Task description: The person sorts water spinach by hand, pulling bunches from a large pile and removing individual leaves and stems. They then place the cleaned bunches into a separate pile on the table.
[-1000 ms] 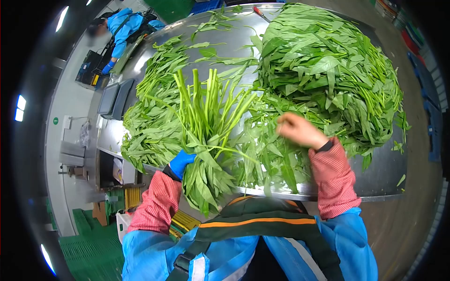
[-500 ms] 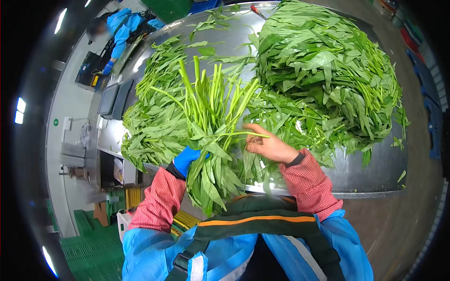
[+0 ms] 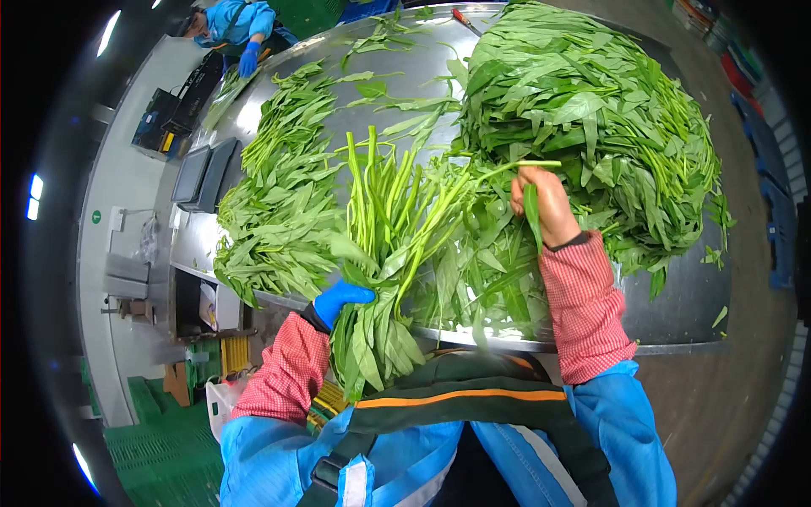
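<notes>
My left hand (image 3: 340, 301), in a blue glove, is closed around a bunch of water spinach (image 3: 378, 329) in front of my body. Its pale green stems point up and away from me, and the leaves hang down near the apron. My right hand (image 3: 547, 203), bare, pinches a single water spinach stalk (image 3: 541, 163) to the right of the bunch. A narrow leaf hangs beside the right fingers. Under and between the hands, loose water spinach leaves (image 3: 498, 287) are spread on the metal table (image 3: 667, 314).
A tall heap of water spinach (image 3: 583, 110) covers the table's right side. A flatter row of it (image 3: 279, 203) lies left. A red-handled tool (image 3: 465, 21) rests at the far edge. Dark grey trays (image 3: 207, 175) stand at the left edge. A co-worker (image 3: 241, 25) is at the far left.
My right hand has moved up and right, away from the bunch, with a stalk in its fingers. The left hand has stayed nearly in place. The co-worker's gloved hand has moved up and right.
</notes>
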`<state>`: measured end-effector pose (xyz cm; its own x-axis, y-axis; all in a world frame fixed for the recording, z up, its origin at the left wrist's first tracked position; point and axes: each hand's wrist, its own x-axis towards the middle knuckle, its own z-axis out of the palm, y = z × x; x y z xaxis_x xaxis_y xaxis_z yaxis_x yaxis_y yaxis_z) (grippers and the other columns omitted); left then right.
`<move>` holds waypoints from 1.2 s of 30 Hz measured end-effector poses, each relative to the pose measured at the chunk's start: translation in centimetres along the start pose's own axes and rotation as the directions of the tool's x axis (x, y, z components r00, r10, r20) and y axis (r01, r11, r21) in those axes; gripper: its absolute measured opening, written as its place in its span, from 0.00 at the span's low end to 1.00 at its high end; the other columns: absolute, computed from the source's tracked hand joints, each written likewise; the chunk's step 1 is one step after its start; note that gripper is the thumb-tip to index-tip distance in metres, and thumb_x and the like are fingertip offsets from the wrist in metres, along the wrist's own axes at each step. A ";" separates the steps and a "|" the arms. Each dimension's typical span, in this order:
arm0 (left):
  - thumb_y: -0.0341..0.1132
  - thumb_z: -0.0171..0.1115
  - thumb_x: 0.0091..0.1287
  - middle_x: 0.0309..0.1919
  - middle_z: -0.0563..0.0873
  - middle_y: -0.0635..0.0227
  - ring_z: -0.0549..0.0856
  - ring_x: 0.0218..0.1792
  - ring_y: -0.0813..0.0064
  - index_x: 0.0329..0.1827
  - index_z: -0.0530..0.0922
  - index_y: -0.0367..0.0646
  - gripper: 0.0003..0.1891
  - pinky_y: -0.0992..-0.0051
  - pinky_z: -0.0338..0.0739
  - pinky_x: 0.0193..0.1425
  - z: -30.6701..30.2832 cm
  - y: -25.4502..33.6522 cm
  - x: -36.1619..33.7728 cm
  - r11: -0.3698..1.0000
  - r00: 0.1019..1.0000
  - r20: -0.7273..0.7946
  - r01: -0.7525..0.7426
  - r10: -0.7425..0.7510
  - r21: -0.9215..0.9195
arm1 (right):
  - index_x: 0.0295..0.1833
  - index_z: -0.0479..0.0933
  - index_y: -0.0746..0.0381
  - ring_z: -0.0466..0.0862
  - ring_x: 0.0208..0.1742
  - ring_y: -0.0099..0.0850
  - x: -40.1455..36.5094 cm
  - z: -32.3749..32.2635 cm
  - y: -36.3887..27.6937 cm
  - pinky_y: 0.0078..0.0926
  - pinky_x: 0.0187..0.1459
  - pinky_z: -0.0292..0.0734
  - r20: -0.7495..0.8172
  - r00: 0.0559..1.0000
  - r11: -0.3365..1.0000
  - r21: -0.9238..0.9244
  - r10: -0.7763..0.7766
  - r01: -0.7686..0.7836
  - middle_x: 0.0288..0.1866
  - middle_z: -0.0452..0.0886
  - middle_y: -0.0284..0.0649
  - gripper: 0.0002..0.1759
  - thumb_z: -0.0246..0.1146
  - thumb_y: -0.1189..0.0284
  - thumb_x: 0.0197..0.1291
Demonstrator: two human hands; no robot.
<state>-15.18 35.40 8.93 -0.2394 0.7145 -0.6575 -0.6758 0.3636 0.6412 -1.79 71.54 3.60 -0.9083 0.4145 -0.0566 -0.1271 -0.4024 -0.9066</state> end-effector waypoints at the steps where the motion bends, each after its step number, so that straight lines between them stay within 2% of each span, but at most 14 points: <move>1: 0.28 0.63 0.57 0.54 0.81 0.60 0.83 0.50 0.67 0.65 0.68 0.37 0.30 0.67 0.77 0.58 0.0 0.2 -0.1 1.000 1.000 -0.006 0.015 -0.015 -0.001 | 0.30 0.73 0.64 0.73 0.22 0.23 -0.3 0.3 -0.5 0.21 0.27 0.69 -0.036 0.999 0.993 -0.118 0.019 -0.023 0.23 0.73 0.34 0.17 0.50 0.65 0.69; 7: 0.26 0.60 0.58 0.52 0.82 0.57 0.86 0.46 0.67 0.65 0.69 0.37 0.29 0.68 0.80 0.54 -4.8 -0.1 -0.9 0.995 0.997 -0.001 0.075 -0.075 -0.071 | 0.38 0.77 0.65 0.75 0.27 0.17 -3.4 -2.0 -1.9 0.19 0.29 0.72 -0.017 0.978 0.831 -0.525 0.209 -0.186 0.25 0.75 0.28 0.11 0.55 0.69 0.67; 8: 0.27 0.60 0.57 0.53 0.82 0.58 0.84 0.49 0.66 0.65 0.70 0.37 0.29 0.67 0.78 0.57 -4.4 0.4 -1.0 0.997 0.999 0.010 0.051 -0.050 -0.063 | 0.39 0.78 0.65 0.79 0.28 0.25 -3.9 -1.1 -1.9 0.26 0.32 0.76 -0.003 0.985 0.655 -0.746 0.173 -0.118 0.26 0.78 0.33 0.14 0.61 0.63 0.61; 9: 0.27 0.60 0.57 0.54 0.81 0.59 0.83 0.51 0.66 0.65 0.69 0.38 0.29 0.66 0.77 0.58 -3.6 0.6 -1.0 0.997 1.000 0.009 -0.018 0.019 -0.070 | 0.40 0.78 0.66 0.82 0.32 0.37 -4.9 0.0 -2.1 0.33 0.38 0.77 0.029 0.979 0.131 -0.991 0.199 0.002 0.29 0.82 0.42 0.21 0.67 0.58 0.51; 11: 0.27 0.61 0.56 0.56 0.80 0.60 0.81 0.54 0.67 0.66 0.69 0.38 0.30 0.66 0.75 0.61 -1.6 1.3 -0.8 0.985 0.988 0.009 -0.154 0.155 -0.079 | 0.40 0.77 0.65 0.82 0.38 0.45 -6.2 2.2 -2.3 0.37 0.42 0.77 0.081 0.986 -0.264 -0.957 0.147 0.118 0.33 0.83 0.49 0.26 0.71 0.54 0.43; 15: 0.28 0.66 0.52 0.58 0.79 0.66 0.78 0.56 0.71 0.69 0.68 0.42 0.36 0.69 0.68 0.65 0.4 2.6 0.3 0.953 0.984 -0.012 -0.170 0.179 0.252 | 0.67 0.64 0.67 0.80 0.55 0.38 -4.1 4.2 -2.0 0.32 0.56 0.74 0.257 0.937 0.598 -0.798 0.236 0.068 0.51 0.80 0.50 0.49 0.69 0.46 0.47; 17: 0.28 0.71 0.52 0.56 0.79 0.69 0.77 0.55 0.77 0.67 0.69 0.41 0.35 0.73 0.69 0.62 0.6 2.6 1.6 0.924 0.997 0.033 -0.080 0.073 0.375 | 0.75 0.50 0.64 0.74 0.63 0.42 -1.1 2.6 3.9 0.35 0.65 0.67 0.353 0.884 0.951 -0.143 0.307 -0.273 0.62 0.72 0.57 0.57 0.51 0.30 0.55; 18: 0.30 0.71 0.53 0.57 0.79 0.68 0.77 0.56 0.76 0.67 0.69 0.40 0.35 0.72 0.69 0.63 1.9 2.5 2.3 0.886 0.981 0.092 -0.193 0.170 0.422 | 0.76 0.45 0.62 0.68 0.67 0.48 -0.4 2.8 5.1 0.42 0.70 0.59 0.347 0.880 0.934 0.026 0.325 -0.355 0.67 0.66 0.57 0.61 0.33 0.24 0.51; 21: 0.35 0.74 0.52 0.61 0.76 0.60 0.75 0.60 0.70 0.70 0.62 0.38 0.42 0.70 0.69 0.64 4.6 1.5 3.8 0.542 0.918 0.136 -0.334 0.371 0.771 | 0.75 0.51 0.61 0.69 0.65 0.53 0.7 6.2 6.2 0.53 0.69 0.59 0.050 0.976 0.720 0.667 0.212 -0.191 0.61 0.69 0.62 0.58 0.36 0.25 0.53; 23: 0.36 0.75 0.50 0.61 0.75 0.55 0.76 0.60 0.65 0.72 0.59 0.38 0.46 0.69 0.69 0.64 4.8 0.5 5.2 0.218 0.892 0.190 -0.297 0.410 0.930 | 0.75 0.50 0.62 0.69 0.66 0.54 1.6 4.7 8.2 0.56 0.68 0.60 0.231 0.969 0.617 0.752 0.085 -0.233 0.62 0.70 0.61 0.59 0.36 0.24 0.53; 28: 0.40 0.77 0.41 0.61 0.70 0.43 0.73 0.59 0.46 0.73 0.58 0.55 0.52 0.55 0.72 0.61 9.0 1.1 6.2 -0.047 0.924 -0.044 0.067 0.379 0.997 | 0.70 0.59 0.65 0.77 0.56 0.58 2.5 2.6 8.7 0.58 0.63 0.66 0.282 0.949 0.442 0.876 -0.142 -0.194 0.48 0.81 0.57 0.56 0.33 0.26 0.56; 32: 0.41 0.78 0.42 0.64 0.69 0.45 0.71 0.62 0.47 0.71 0.63 0.54 0.49 0.58 0.68 0.66 6.0 0.4 8.0 -0.062 0.792 0.296 -0.312 0.534 0.948 | 0.64 0.67 0.67 0.80 0.51 0.53 2.5 1.7 8.5 0.55 0.56 0.74 0.328 0.920 0.440 0.873 -0.215 -0.209 0.42 0.83 0.54 0.57 0.28 0.26 0.57; 35: 0.34 0.74 0.48 0.66 0.70 0.52 0.67 0.68 0.54 0.69 0.67 0.49 0.41 0.63 0.61 0.71 4.6 1.7 8.2 0.074 0.862 0.344 -0.397 0.373 0.915 | 0.61 0.70 0.67 0.83 0.47 0.47 2.6 1.6 8.7 0.49 0.55 0.76 0.264 0.956 0.524 0.836 -0.127 -0.161 0.36 0.84 0.50 0.57 0.26 0.26 0.57; 36: 0.34 0.71 0.54 0.65 0.72 0.56 0.68 0.68 0.61 0.67 0.69 0.46 0.35 0.64 0.58 0.73 4.3 2.4 7.6 0.316 0.849 0.354 -0.486 0.393 0.815 | 0.59 0.72 0.67 0.84 0.43 0.43 2.4 1.6 8.6 0.44 0.52 0.77 0.204 0.978 0.575 0.806 -0.046 -0.142 0.31 0.83 0.48 0.56 0.27 0.26 0.57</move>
<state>-15.60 44.30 7.18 -0.2218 0.9609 -0.1657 0.4712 0.2544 0.8445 -5.76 67.75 -3.67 -0.9638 0.2568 0.0713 -0.2656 -0.9479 -0.1761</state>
